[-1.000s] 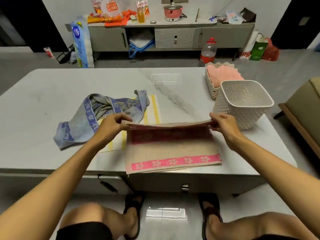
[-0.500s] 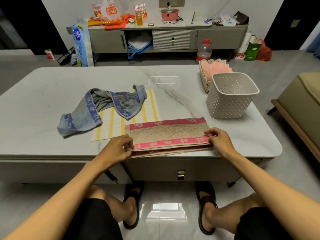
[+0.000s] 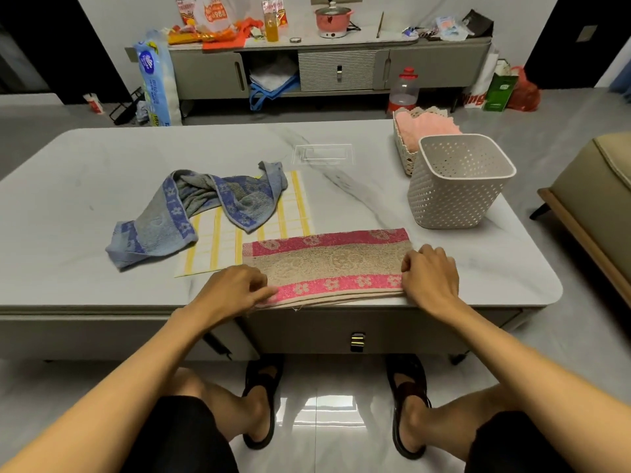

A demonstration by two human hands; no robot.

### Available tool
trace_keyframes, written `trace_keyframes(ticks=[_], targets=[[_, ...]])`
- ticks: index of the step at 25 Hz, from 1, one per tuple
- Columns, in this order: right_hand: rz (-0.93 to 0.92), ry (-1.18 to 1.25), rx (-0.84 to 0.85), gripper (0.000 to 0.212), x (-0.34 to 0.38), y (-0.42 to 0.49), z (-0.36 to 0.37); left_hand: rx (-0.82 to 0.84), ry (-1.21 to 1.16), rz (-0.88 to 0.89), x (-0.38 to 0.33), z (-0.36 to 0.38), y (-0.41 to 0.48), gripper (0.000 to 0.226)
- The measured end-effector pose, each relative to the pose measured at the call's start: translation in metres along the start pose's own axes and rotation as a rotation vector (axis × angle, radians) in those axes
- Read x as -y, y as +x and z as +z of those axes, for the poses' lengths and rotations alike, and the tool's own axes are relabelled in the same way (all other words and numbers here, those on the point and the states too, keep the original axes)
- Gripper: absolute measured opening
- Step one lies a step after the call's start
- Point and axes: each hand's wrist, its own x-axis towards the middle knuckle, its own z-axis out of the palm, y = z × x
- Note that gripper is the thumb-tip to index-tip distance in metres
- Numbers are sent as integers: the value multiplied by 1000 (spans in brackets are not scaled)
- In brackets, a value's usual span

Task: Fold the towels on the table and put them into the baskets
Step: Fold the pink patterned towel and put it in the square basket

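Pink towel point(image 3: 327, 264), folded into a long strip, lies between the hands: the left hand point(image 3: 235, 291) pinches its left end, the right hand point(image 3: 431, 278) grips its right end. Beyond the left hand lies a crumpled blue towel point(image 3: 191, 206); beyond the right hand stands a white basket point(image 3: 457, 196).

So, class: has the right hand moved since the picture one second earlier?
Yes. The right hand has come toward the person, from beside the white basket to the table's near edge, holding the pink towel's end.
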Motion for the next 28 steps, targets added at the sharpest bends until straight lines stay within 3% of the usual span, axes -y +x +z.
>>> trace_keyframes(ticks=[2,4,6,8,12,16,19,21,23,26,28], targets=[[-138,-22,-113,23,21,6,-2,-199,24,-18,-13,3,22,27],[-328,90,-76,34,52,12,1,-287,7,-62,-33,13,48,39],[-464,113,94,51,78,22,19,-174,-6,-116,-50,32,70,60],[-489,34,191,64,81,30,37,-53,61,-127,-55,50,75,69],[-362,-22,173,69,36,45,49,-61,118,-199,-24,57,63,74],[-78,170,46,68,-5,49,41,-206,89,-336,2,39,58,63],[157,403,-22,64,-9,58,27,-112,-220,-439,28,14,70,49],[294,492,69,57,-6,65,15,66,-490,-497,38,-7,77,34],[353,522,152,34,-3,69,9,130,-667,-520,37,-21,80,22],[387,624,167,28,-6,72,6,-42,-916,-546,22,-24,89,24],[399,670,104,26,-19,71,0,-198,-918,-583,7,-12,99,31]])
